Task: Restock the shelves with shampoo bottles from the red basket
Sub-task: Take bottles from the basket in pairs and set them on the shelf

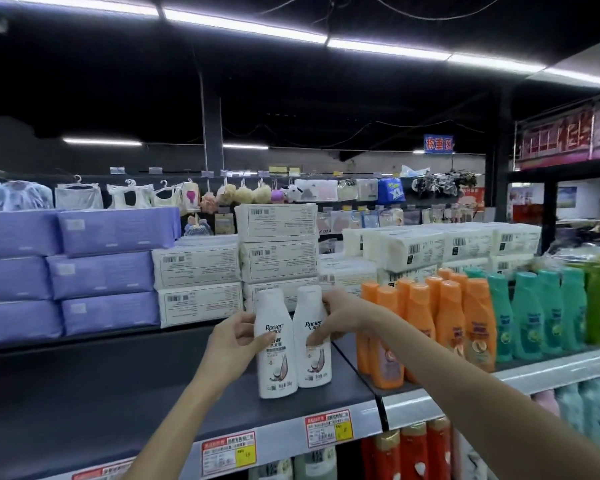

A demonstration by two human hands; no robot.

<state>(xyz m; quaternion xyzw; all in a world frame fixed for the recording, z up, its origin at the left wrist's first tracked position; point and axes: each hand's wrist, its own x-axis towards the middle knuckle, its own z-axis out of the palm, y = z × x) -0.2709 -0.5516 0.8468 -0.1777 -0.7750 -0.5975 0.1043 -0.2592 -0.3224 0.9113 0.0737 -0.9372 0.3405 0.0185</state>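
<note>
Both forearms bare; left hand [234, 336] and right hand [340, 315] seemingly ringless.

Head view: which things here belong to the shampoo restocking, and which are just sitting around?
Job:
left white bottle, in the left hand
right white bottle, in the right hand
dark shelf under them

Just there:
orange bottles
teal bottles
purple packs
white packs
price tags

It was a shop: dark metal shelves [125, 386] carried red-and-yellow price tags [329, 428], rows of orange plastic bottles [420, 317] and stacked white paper packs [278, 251].
</note>
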